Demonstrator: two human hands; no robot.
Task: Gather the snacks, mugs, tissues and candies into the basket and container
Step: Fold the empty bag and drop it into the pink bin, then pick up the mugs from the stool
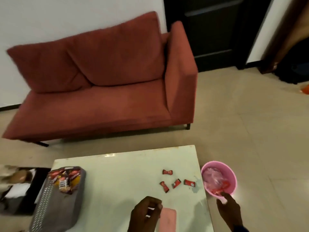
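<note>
The fingers (150, 205) of the left hand (144, 215) are curled in over the near part of the table (117, 173); something pale glints between them, but the blur hides whether they pinch anything, so the grip cannot be told. The right hand (228, 210) reaches off the table's right edge, its fingers loosely extended and touching the near rim of the pink container (234, 178), which sits beside the table and already holds a few red wrapped pieces and some crumpled pink plastic.

Four candies (174, 180) in red wrappers lie loose on the table's right part, near the container but apart from one another. They look very light and small, with glossy, probably slippery wrappers; a fingertip pinch at the twisted ends or across the middle should serve, or they could be swept together toward the edge.

At the left, the grey basket (50, 201) overhangs the table edge and holds snack packets (66, 180), which are soft, crinkly and light. A pink flat object (167, 218) lies beside the left hand; what it is cannot be told. A red sofa (103, 81) stands beyond the table.
</note>
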